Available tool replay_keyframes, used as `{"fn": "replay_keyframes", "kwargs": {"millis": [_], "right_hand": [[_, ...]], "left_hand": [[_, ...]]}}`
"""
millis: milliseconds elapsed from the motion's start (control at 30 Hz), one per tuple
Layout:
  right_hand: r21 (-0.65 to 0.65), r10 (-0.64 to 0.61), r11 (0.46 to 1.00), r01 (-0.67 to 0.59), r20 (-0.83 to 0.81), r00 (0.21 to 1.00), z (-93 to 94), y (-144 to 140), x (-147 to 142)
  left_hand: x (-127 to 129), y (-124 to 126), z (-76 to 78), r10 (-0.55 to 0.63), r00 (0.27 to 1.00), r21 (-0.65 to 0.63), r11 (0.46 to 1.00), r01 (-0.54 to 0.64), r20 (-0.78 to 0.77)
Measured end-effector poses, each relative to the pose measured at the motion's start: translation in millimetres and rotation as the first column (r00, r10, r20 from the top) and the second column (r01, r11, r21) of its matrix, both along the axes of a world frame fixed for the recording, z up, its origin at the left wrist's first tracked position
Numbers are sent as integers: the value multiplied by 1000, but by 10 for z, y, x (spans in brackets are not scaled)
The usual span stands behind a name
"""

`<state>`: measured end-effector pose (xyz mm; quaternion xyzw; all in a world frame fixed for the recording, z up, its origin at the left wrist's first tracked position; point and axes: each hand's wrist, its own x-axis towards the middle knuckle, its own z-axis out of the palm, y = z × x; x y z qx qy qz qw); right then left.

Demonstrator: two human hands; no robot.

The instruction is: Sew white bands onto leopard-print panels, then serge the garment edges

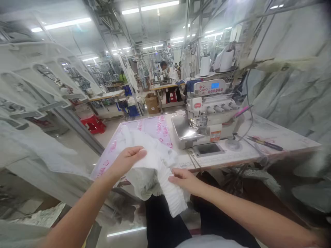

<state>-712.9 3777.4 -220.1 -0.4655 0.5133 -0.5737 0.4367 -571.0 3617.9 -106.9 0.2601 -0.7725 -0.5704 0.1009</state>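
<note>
A white garment (pixel 147 141) is bunched over the front edge of the table, part of it hanging down above my lap. My left hand (pixel 130 159) pinches its upper left part between thumb and fingers. Lower down on the right, my right hand (pixel 184 181) grips a ribbed, gathered band of the same garment, which dangles below the fingers. The garment's far folds rest on a pink-printed plastic sheet (pixel 155 125). Just beyond and to the right stands an overlock sewing machine (pixel 214 106) with a lit blue display; the cloth lies apart from its metal plate (pixel 186 129).
Tweezers (pixel 265 142) lie on the table (pixel 289 136) right of the machine. White thread cones (pixel 205 66) stand behind it. White cloth hangs on a rack (pixel 85 127) at left. A red stool (pixel 93 123), a cardboard box (pixel 152 103) and a seated person (pixel 164 67) are farther back.
</note>
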Motion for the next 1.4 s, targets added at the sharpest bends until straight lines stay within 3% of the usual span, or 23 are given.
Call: {"fn": "replay_keyframes", "kwargs": {"millis": [67, 100, 133, 200, 267, 300, 367, 400, 467, 567, 600, 667, 733, 833, 933, 1033, 1133, 1200, 1267, 1333, 1367, 1400], "right_hand": [[-9, 0, 1000, 0, 23, 1000, 102, -48, 89], [-16, 3, 1000, -2, 37, 999, 180, -26, 97], [-26, 13, 1000, -12, 45, 999, 260, 36, 83], [-30, 50, 998, -49, 50, 998, 378, 270, 15], [13, 78, 997, -79, 25, 997, 378, 575, -56], [53, 60, 997, -61, 18, 998, 330, 713, -79], [124, 15, 992, -7, -67, 998, 174, 897, -99], [136, -26, 990, 43, -125, 992, 89, 933, -108], [121, -121, 981, 153, -240, 963, -41, 919, -159], [107, -211, 956, 274, -401, 891, -60, 820, -362], [101, -223, 949, 297, -450, 865, -21, 790, -448], [48, -267, 939, 341, -524, 809, 96, 720, -593], [-57, -338, 927, 370, -550, 764, 215, 598, -664], [-163, -372, 926, 340, -546, 751, 291, 298, -629], [-175, -361, 932, 317, -509, 781, 230, 42, -558], [-170, -364, 931, 322, -438, 822, 184, 30, -580], [-90, -290, 957, 277, -376, 880, 276, 157, -642], [-23, -190, 980, 195, -363, 912, 401, 163, -642], [24, -78, 996, 89, -298, 951, 529, 39, -610], [36, -32, 999, 36, -102, 994, 614, -173, -595], [31, -52, 998, 50, 39, 998, 628, -274, -606], [24, -94, 996, 91, 184, 978, 620, -348, -632]], "left_hand": [[38, -103, 60, -59, 998, -185, 981, 60, 11], [61, -187, 74, -90, 996, -324, 941, 94, 26], [94, -299, 87, -114, 992, -488, 863, 129, 60], [178, -603, 127, -68, 985, -792, 587, 170, 161], [236, -941, 201, 102, 973, -943, 286, 169, 205], [228, -1080, 246, 184, 963, -969, 186, 161, 195], [90, -1214, 328, 242, 952, -981, 93, 171, 189], [-41, -1192, 357, 213, 953, -975, 94, 201, 216], [-377, -991, 378, 75, 952, -944, 175, 280, 297], [-842, -518, 354, -263, 880, -760, 445, 474, 395], [-944, -381, 348, -364, 844, -672, 512, 535, 394], [-1067, -196, 350, -497, 786, -538, 576, 616, 368], [-1127, -122, 369, -559, 758, -471, 598, 649, 335], [-1171, -116, 387, -574, 757, -440, 619, 651, 313], [-1122, -157, 344, -512, 802, -450, 664, 597, 307], [-905, -258, 239, -396, 845, -444, 724, 528, 359], [-629, -412, 205, -280, 865, -450, 763, 464, 417], [-571, -515, 310, -264, 861, -464, 754, 465, 434], [-712, -578, 512, -247, 866, -576, 662, 479, 435], [-1058, -557, 711, -147, 908, -785, 461, 413, 391], [-1280, -506, 763, -78, 939, -876, 342, 341, 336], [-1514, -431, 765, -19, 962, -927, 262, 269, 273]]}}
